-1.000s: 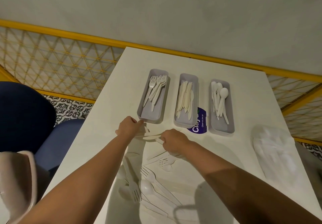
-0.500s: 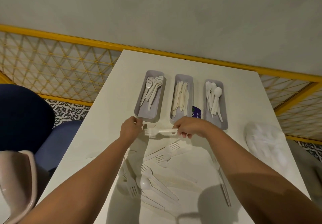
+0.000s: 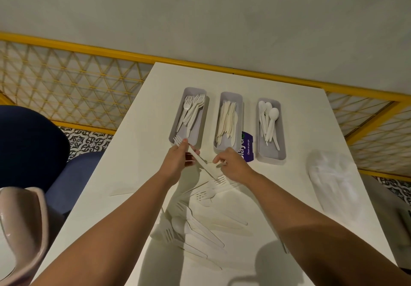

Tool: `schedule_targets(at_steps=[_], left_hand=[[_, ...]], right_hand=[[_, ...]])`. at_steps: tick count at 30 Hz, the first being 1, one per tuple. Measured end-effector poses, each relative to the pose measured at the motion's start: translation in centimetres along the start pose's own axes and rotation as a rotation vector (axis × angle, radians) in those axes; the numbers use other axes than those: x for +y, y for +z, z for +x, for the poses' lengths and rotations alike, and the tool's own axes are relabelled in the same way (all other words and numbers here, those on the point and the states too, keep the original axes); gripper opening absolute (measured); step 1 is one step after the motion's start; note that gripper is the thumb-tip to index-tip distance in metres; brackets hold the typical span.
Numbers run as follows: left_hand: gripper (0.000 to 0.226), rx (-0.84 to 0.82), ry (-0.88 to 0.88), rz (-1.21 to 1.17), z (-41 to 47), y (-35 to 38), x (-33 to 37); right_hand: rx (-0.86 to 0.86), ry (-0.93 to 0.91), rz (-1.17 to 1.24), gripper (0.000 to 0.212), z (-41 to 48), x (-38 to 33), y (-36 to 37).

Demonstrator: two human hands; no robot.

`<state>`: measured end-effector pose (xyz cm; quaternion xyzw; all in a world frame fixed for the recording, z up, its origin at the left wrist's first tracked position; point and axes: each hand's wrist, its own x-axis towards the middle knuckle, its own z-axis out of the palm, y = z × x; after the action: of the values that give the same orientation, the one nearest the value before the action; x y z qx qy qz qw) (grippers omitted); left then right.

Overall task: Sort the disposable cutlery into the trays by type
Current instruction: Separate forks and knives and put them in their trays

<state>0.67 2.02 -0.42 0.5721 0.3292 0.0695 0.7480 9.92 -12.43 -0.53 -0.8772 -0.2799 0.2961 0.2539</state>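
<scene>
purple card [image 3: 246,150], blue chair [image 3: 29,143] — perhaps a plastic bag [image 3: 333,181].

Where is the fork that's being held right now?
In the head view, the fork sits left of centre, gripped by the left hand, its tines over the near end of the fork tray, the leftmost of three trays.

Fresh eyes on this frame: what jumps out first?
Three grey trays sit in a row across the table: fork tray left, knife tray centre, spoon tray right. Just before them the left hand holds a fork, tines at the fork tray's near end. A loose cutlery pile lies nearer the camera.
</scene>
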Motion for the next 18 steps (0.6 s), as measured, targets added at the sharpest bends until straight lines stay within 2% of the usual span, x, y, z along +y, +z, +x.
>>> schedule_targets(at_steps=[4, 9, 13, 18], left_hand=[[0.037, -0.035, -0.032, -0.053, 0.0, -0.9, 0.1], [0.029, -0.125, -0.1, 0.017, -0.3, -1.0, -0.2], [0.031, -0.135, -0.114, 0.174, -0.4, -0.8, -0.6], [0.035, -0.135, -0.046, 0.293, -0.3, 0.0, -0.3]], right_hand=[[0.051, -0.142, -0.521, 0.045, -0.5, 1.9, 1.3], [0.102, -0.14, -0.727, 0.036, -0.6, 2.9, 1.8], [0.149, -0.152, -0.609, 0.029, -0.3, 2.6, 1.4], [0.169, -0.12, -0.036, 0.021, -0.4, 0.1, -0.7]])
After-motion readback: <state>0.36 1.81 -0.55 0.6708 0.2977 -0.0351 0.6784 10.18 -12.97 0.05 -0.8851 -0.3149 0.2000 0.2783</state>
